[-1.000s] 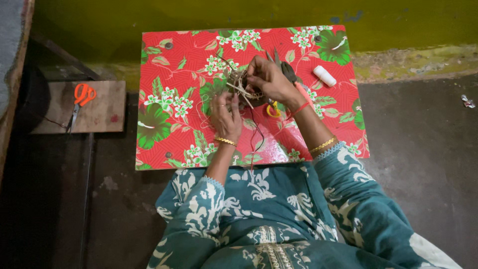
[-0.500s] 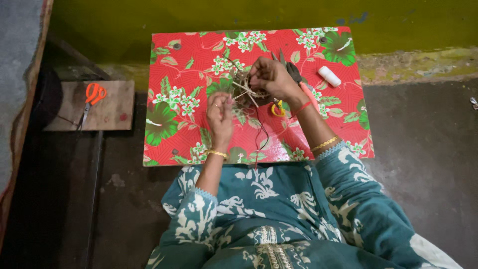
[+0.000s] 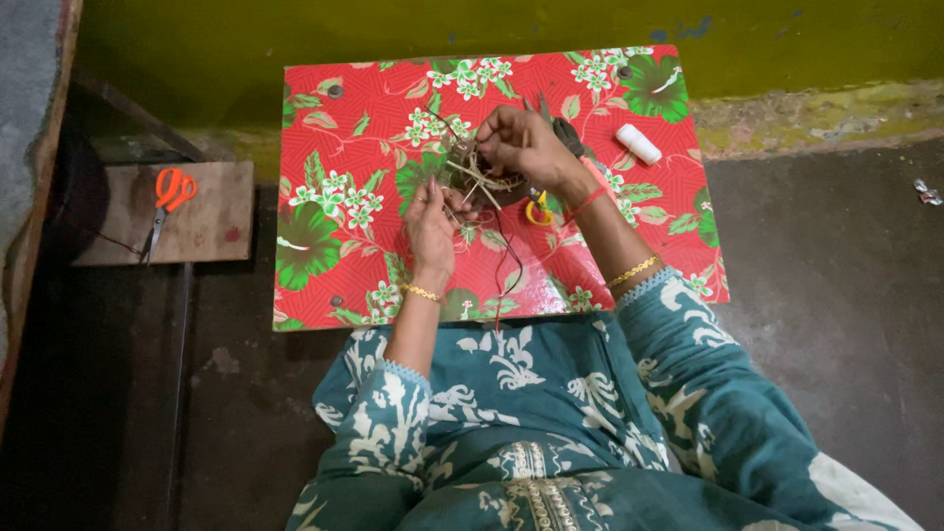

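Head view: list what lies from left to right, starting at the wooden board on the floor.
Orange-handled scissors on the wooden board → left hand → bundle of pale sticks and thread → right hand → white spool, the last four on the red floral table.

Glossy, smooth floral oilcloth (image 3: 344, 246) over table. Dry, stiff straw bundle (image 3: 477, 172) mid-table. Smooth white plastic spool (image 3: 639, 144) near right edge. Matt, worn wooden board (image 3: 211, 221).
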